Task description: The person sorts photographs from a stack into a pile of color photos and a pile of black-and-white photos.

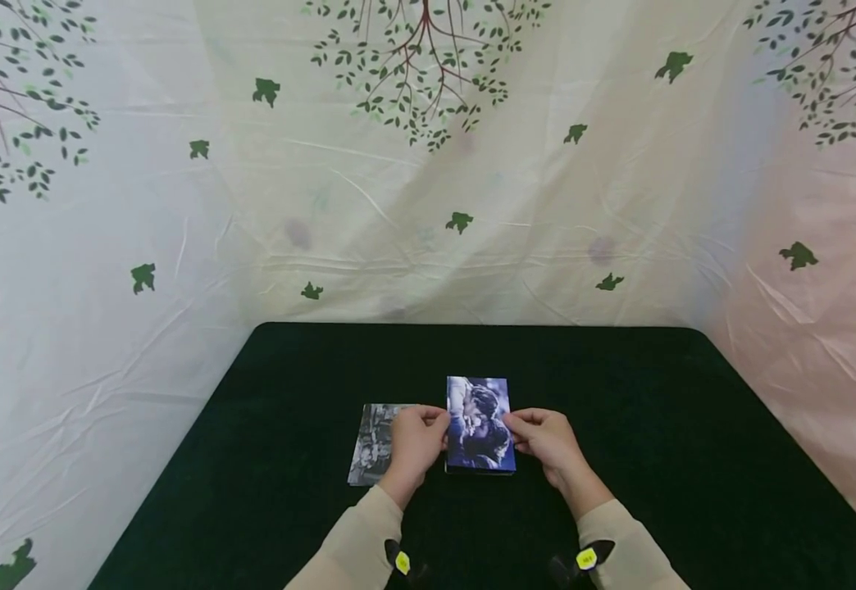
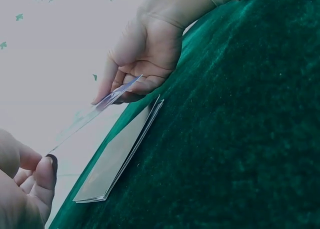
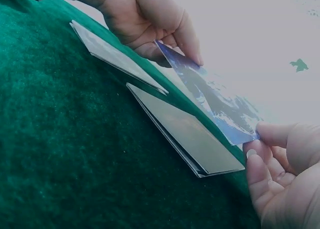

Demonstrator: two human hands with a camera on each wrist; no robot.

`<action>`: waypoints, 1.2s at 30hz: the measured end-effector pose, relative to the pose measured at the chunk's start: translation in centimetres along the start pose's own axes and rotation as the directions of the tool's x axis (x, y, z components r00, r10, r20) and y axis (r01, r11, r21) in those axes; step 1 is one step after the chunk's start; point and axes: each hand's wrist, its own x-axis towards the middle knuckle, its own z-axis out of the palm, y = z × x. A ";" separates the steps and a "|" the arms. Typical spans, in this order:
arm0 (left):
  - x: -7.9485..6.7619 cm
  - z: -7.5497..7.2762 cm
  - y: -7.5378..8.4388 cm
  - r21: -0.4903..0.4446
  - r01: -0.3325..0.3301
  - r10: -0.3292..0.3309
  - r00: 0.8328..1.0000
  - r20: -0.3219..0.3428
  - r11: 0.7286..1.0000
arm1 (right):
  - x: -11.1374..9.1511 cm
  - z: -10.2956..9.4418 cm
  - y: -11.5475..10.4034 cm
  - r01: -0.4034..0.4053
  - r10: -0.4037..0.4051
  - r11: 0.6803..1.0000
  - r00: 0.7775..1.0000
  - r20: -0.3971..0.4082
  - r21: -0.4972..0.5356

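Note:
A blue-violet picture card (image 1: 480,422) is held up between both hands, its printed face toward the head camera. My left hand (image 1: 415,447) pinches its left edge between thumb and fingers, while the right hand (image 1: 553,447) pinches the right edge. In the right wrist view the card slants above a small stack of cards (image 3: 185,134) lying on the green cloth, apart from it. Left of that stack, a second pile of grey picture cards (image 1: 372,447) lies partly behind my left hand; the right wrist view shows its thin edges.
A dark green velvety cloth (image 1: 288,524) covers the table. Behind and at the sides hangs a pale curtain (image 1: 398,205) printed with branches and green leaf shapes. Both sleeved wrists carry straps with yellow tags (image 1: 586,560).

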 end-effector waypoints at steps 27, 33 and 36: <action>-2.1 5.7 1.8 -0.072 -0.051 0.049 0.998 -0.037 0.996 | -2.0 -6.5 -1.4 0.074 -0.068 0.970 0.997 0.033 -0.233; -2.6 8.7 2.2 -0.152 -0.033 0.024 0.998 -0.059 0.988 | -2.4 -9.3 -1.1 0.079 -0.079 0.965 0.997 0.011 -0.251; -2.7 10.1 2.4 -0.097 -0.065 0.054 0.993 -0.106 0.993 | -2.4 -10.5 -0.8 0.077 -0.078 0.963 0.997 0.005 -0.260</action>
